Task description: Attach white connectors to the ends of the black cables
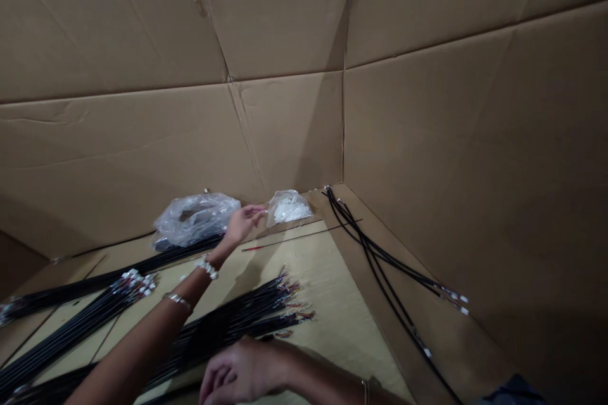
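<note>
Plastic bag [291,207], left hand [242,224] beside it, right hand [247,368] curled near black cables [232,318], both grips unclear

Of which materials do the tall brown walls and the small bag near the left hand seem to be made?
Tall walls: most likely cardboard, matte brown, with creases and fold lines.
Small bag: probably thin plastic film, somewhat glossy and see-through; it looks crinkled, and white contents show through it.

The left hand [243,223] is blurred, anything in its fingertips too small to tell; the right hand [247,370], cropped below, partly hides cables [209,332].
</note>
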A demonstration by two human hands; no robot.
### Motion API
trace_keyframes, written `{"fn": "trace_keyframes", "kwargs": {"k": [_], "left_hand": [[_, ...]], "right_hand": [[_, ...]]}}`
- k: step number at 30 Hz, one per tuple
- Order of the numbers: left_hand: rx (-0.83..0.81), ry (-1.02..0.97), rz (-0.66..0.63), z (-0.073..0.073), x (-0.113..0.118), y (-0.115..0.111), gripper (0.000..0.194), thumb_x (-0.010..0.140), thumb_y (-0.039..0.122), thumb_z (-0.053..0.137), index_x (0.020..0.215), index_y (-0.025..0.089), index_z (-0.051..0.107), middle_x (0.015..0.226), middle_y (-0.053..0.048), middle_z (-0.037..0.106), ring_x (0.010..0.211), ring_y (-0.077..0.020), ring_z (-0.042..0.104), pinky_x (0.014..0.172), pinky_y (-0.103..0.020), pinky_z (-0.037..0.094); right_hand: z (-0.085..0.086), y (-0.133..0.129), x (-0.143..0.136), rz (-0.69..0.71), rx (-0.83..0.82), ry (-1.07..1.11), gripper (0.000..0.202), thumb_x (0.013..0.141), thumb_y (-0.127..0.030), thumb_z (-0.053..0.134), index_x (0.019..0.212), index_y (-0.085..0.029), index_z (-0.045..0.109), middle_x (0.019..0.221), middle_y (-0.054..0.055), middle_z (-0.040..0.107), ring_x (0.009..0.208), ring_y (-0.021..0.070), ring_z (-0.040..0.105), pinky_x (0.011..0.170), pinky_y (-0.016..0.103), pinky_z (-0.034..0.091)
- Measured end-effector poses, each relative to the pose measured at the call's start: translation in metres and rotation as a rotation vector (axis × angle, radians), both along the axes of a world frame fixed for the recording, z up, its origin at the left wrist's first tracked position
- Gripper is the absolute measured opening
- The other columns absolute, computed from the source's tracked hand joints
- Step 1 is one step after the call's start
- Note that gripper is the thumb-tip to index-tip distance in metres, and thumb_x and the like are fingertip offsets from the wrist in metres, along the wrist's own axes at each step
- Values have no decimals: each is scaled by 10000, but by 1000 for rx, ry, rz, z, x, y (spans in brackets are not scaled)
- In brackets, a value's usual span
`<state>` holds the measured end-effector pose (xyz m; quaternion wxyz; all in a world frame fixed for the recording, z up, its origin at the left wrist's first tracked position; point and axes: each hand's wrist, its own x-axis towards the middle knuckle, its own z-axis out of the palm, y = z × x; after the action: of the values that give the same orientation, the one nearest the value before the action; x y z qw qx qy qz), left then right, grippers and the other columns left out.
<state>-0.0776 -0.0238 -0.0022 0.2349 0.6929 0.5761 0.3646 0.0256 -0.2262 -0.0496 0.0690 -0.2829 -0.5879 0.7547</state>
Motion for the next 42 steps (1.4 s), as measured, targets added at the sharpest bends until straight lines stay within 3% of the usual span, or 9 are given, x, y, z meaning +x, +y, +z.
{"fn": "trace_keyframes", "kwargs": {"k": [4,10,15,22,29,34,38,40,42], "left_hand": [[-45,-52,21,8,-47,-40,559,648,592,650,924,110,708,608,-33,679,475,-132,533,482,-253,434],[-153,-68,52,6,-96,-84,503,551,611,727,795,172,704,695,-23,715,465,-112,510,526,-266,460],[-161,-60,90,0,-112,-97,551,537,668,719,799,184,685,666,-9,690,459,-121,517,490,-252,431],[-137,-27,118,1,-122,-98,565,533,695,701,779,186,684,655,-8,686,464,-132,532,498,-253,423],[-134,4,101,2,-121,-99,629,543,744,679,835,188,700,632,0,680,452,-137,525,482,-258,428],[-85,16,99,3,-109,-91,730,640,813,544,914,150,679,640,-1,654,443,-130,498,482,-264,417],[8,120,22,6,-75,-69,680,800,739,401,936,128,668,706,-47,689,518,-153,548,535,-276,466],[62,247,-36,7,-49,-53,584,908,576,331,1049,109,650,812,-87,720,591,-169,601,566,-277,495],[71,308,-93,8,-21,-37,448,926,427,377,1115,125,647,893,-82,733,633,-163,629,631,-278,518]], "right_hand": [[-4,-1,0,2,25,52,195,769,-29,709,704,-167,587,549,-88,556,524,68,517,607,193,418],[1,-2,3,-6,32,32,195,753,5,680,710,-160,584,549,-92,553,504,62,515,594,198,421],[0,-2,4,-21,27,65,193,749,22,663,720,-156,595,554,-86,567,514,63,524,585,196,421],[-3,-1,3,-21,-3,71,183,752,8,667,722,-157,593,556,-80,572,525,73,528,604,211,431],[-6,0,2,-6,13,73,160,751,-31,677,729,-163,588,576,-79,566,538,79,526,643,228,439],[-4,-1,3,-11,15,66,158,744,-30,675,731,-164,593,576,-79,567,534,75,530,618,211,432],[-2,0,4,-12,20,46,173,748,-20,680,726,-167,591,571,-81,567,525,72,521,591,200,409],[-3,0,2,-16,22,35,178,753,-25,688,715,-166,587,562,-87,556,520,66,511,593,195,404],[-6,0,-1,-19,14,20,188,757,-24,691,707,-169,583,557,-91,547,521,64,505,590,189,400]]}}
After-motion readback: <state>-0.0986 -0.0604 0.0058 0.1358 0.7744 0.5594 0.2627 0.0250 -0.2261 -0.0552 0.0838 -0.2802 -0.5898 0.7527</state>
